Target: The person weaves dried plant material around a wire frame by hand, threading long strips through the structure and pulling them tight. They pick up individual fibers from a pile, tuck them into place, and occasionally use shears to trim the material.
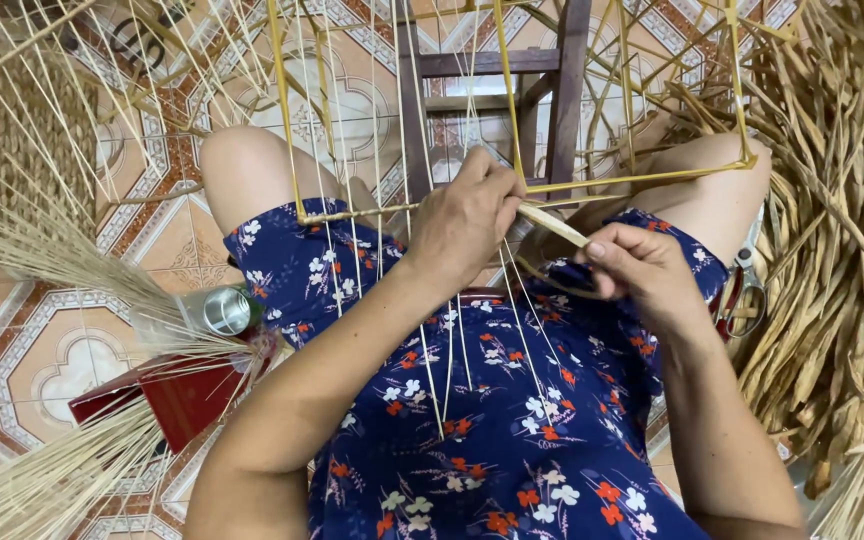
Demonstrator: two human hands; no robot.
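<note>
Weaving frame (642, 180): thin yellow rods, top cut off.
Left hand (467, 215): closed on flat pale strip (552, 225); fingertips hidden.
Right hand (642, 270): pinched on the same strip.
Scissors (747, 290): partly hidden.

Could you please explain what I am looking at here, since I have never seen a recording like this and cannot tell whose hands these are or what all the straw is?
This is a single picture from a camera worn on a person's head, looking down at their own lap and two bare hands. The person sits in a blue flowered dress above a patterned tile floor. The left hand pinches the bar of a thin yellow cane frame, where pale upright strands are strung. The right hand holds a flat dried leaf strip leading to that same spot. Around them lie a heap of dried leaves, a bundle of pale straw, a metal can, a red box, scissors and a dark wooden stool.
</note>
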